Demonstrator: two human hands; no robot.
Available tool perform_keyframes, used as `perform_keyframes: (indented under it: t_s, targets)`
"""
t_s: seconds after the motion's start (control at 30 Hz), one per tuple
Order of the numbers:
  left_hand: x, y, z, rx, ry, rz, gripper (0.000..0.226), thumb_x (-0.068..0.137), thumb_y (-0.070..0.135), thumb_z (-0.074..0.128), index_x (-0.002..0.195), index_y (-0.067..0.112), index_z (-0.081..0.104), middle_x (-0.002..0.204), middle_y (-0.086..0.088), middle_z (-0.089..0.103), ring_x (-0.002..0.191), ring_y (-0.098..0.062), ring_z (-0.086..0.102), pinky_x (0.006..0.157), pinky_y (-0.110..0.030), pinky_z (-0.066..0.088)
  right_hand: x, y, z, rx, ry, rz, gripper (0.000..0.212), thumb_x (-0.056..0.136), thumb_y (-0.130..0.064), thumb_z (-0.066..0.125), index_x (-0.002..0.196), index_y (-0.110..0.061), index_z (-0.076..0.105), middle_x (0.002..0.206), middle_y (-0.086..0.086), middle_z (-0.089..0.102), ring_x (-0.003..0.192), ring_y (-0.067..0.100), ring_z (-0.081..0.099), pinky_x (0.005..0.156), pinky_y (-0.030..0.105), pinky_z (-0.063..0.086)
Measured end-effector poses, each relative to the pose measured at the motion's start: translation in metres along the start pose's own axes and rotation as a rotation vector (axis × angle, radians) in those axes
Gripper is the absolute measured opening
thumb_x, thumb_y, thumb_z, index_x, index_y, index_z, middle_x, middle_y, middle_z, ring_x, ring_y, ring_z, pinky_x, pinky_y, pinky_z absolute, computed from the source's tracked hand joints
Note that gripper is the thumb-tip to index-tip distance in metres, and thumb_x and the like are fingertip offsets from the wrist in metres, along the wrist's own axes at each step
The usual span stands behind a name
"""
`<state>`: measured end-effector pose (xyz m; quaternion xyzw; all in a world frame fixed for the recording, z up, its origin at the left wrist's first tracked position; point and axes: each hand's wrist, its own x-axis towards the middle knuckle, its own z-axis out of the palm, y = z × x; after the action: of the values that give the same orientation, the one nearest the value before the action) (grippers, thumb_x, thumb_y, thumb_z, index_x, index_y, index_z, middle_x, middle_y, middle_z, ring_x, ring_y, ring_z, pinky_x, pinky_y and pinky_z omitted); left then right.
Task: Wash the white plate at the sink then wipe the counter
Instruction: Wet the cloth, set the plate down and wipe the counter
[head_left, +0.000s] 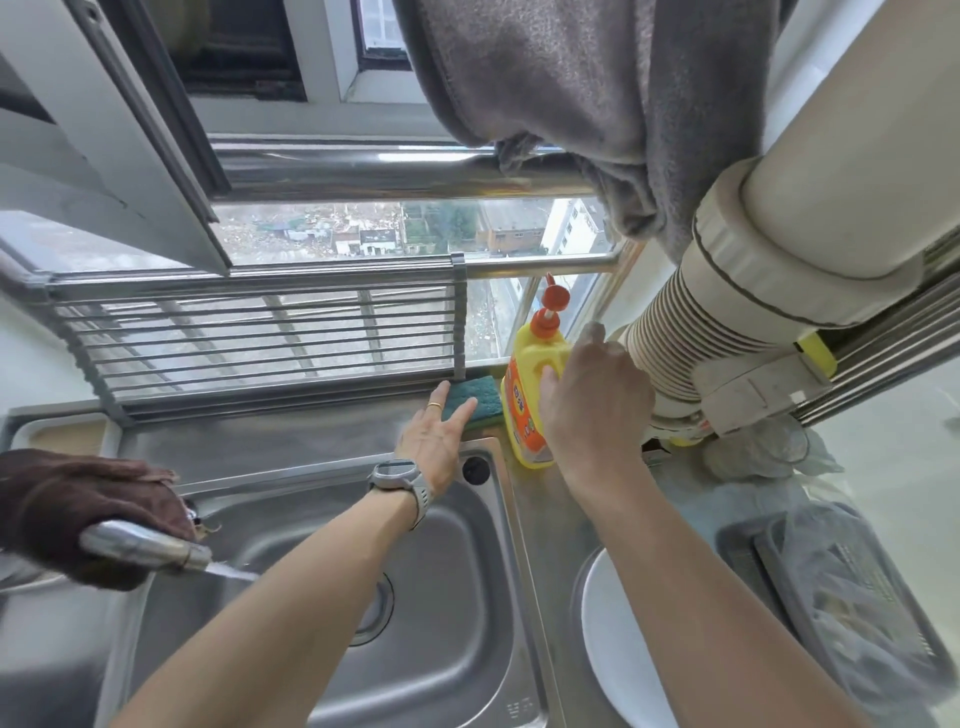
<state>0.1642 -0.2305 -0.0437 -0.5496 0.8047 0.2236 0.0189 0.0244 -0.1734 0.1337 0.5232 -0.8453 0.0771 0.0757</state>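
The white plate (605, 654) lies on the steel counter right of the sink (452, 561), partly hidden under my right forearm. A green scouring sponge (475, 397) sits on the ledge behind the sink. My left hand (434, 441), with a watch on the wrist, reaches to it with spread fingers, the fingertips touching its front edge. Right beside the sponge stands a yellow dish-soap bottle (530, 395) with an orange pump. My right hand (592, 400) is wrapped around the bottle's right side. Water runs from the faucet (150, 548) into the basin.
A brown cloth (67, 504) hangs over the faucet at left. A metal rack (249, 338) spans the window sill. A grey towel (597, 93) and a beige duct (769, 291) hang overhead at right. A plastic-covered grey basket (841, 603) sits right of the plate.
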Motion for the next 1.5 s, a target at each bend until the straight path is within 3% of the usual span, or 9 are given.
perform_keyframes:
  t_s: [0.17,0.27,0.5,0.6,0.73,0.83,0.97,1.3,1.5]
  targets:
    - [-0.075,0.006,-0.017,-0.24,0.145,0.035,0.057,0.099,0.019,0.054,0.153,0.027,0.038,0.159,-0.004,0.035,0.139,-0.023,0.043,0.114,-0.038,0.04,-0.07,0.011,-0.011,0.275,0.178,-0.1,0.036,0.084,-0.034,0.074,0.11,-0.012,0.063,0.096,0.008,0.063,0.074,0.031,0.066,0.056,0.034,0.051]
    - [-0.143,-0.009,-0.022,-0.351,0.118,-0.02,0.04,0.096,0.029,0.059,0.135,0.025,0.058,0.13,0.003,0.063,0.117,-0.016,0.059,0.101,-0.034,0.048,-0.128,0.006,0.006,0.481,-0.175,-0.074,0.028,0.085,-0.036,0.074,0.106,-0.019,0.066,0.095,0.001,0.065,0.078,0.025,0.067,0.069,0.035,0.052]
    - [-0.247,-0.108,-0.046,-1.264,0.18,-0.899,0.019,0.095,0.004,0.051,0.095,0.005,0.071,0.085,-0.011,0.075,0.068,-0.019,0.064,0.062,-0.023,0.049,-0.175,-0.096,0.012,0.999,-0.573,-0.027,0.013,0.093,-0.043,0.064,0.096,-0.031,0.07,0.085,-0.016,0.073,0.079,-0.003,0.067,0.074,0.026,0.053]
    - [-0.264,-0.144,-0.081,-1.85,0.355,-1.061,0.026,0.098,0.018,0.047,0.1,0.001,0.067,0.1,-0.02,0.073,0.087,-0.032,0.067,0.086,-0.039,0.053,-0.142,-0.164,-0.001,1.224,-0.898,0.108,0.037,0.094,-0.058,0.054,0.103,-0.025,0.068,0.097,-0.005,0.074,0.091,0.01,0.07,0.085,0.037,0.056]
    - [-0.272,-0.158,-0.118,-2.46,0.348,-0.786,0.054,0.093,0.035,0.055,0.133,-0.002,0.053,0.138,-0.027,0.06,0.127,-0.041,0.058,0.112,-0.054,0.042,-0.106,-0.235,-0.002,1.144,-1.36,0.278,0.076,0.086,-0.069,0.058,0.131,-0.008,0.051,0.117,0.017,0.064,0.102,0.03,0.066,0.09,0.045,0.055]
    - [-0.276,-0.154,-0.135,-2.5,0.318,-0.74,0.061,0.084,0.022,0.071,0.137,-0.001,0.049,0.138,-0.025,0.059,0.125,-0.039,0.059,0.106,-0.051,0.049,-0.105,-0.255,0.001,1.164,-1.57,0.343,0.065,0.084,-0.055,0.07,0.116,-0.001,0.056,0.105,0.018,0.069,0.094,0.029,0.068,0.09,0.039,0.057]
    - [-0.295,-0.159,-0.149,-2.434,0.346,-0.713,0.046,0.08,0.009,0.074,0.121,-0.005,0.058,0.1,-0.024,0.071,0.087,-0.035,0.071,0.073,-0.037,0.064,-0.099,-0.254,-0.015,1.318,-1.457,0.311,0.012,0.094,-0.011,0.064,0.084,-0.003,0.063,0.059,0.005,0.064,0.045,0.012,0.06,0.04,0.022,0.048]
    - [-0.354,-0.159,-0.172,-2.219,0.155,-0.298,0.038,0.071,0.014,0.088,0.108,0.011,0.079,0.119,-0.018,0.073,0.098,-0.032,0.073,0.066,-0.034,0.063,-0.091,-0.151,-0.072,1.601,-1.283,0.044,0.035,0.087,-0.009,0.073,0.12,0.0,0.068,0.105,0.018,0.073,0.093,0.029,0.07,0.089,0.045,0.058]
    - [-0.334,-0.14,-0.092,-1.921,-0.137,-0.818,0.05,0.075,0.004,0.083,0.121,-0.006,0.069,0.118,-0.027,0.072,0.1,-0.037,0.074,0.067,-0.035,0.063,-0.122,-0.104,0.01,1.333,-1.131,0.378,0.034,0.08,0.001,0.076,0.114,0.006,0.069,0.092,0.022,0.074,0.071,0.03,0.072,0.057,0.035,0.062]
